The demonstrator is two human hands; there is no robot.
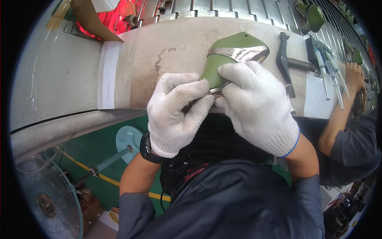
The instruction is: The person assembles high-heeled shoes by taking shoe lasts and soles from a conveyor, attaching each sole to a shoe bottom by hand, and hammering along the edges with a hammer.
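Observation:
A green shoe last [232, 41] with a small hole near its tip lies on the bench in front of me. A shiny silver strap [244, 53] crosses it, and another thin silver strip runs along its near end. My left hand [175, 109], in a white knitted glove, pinches the strip's end at the last's narrow near tip with thumb and forefinger. My right hand [256, 101], gloved alike, is closed over the last's right side, fingertips on the green surface and at the strip. What lies beneath the right fingers is hidden.
A hammer [283, 63] with a dark metal head lies right of the last. Beyond are glue syringes [328, 67] in a holder and a co-worker's arm [342, 105]. A slatted metal conveyor [191, 10] carries more green lasts [312, 18]. A fan [51, 199] and stool [129, 141] stand lower left.

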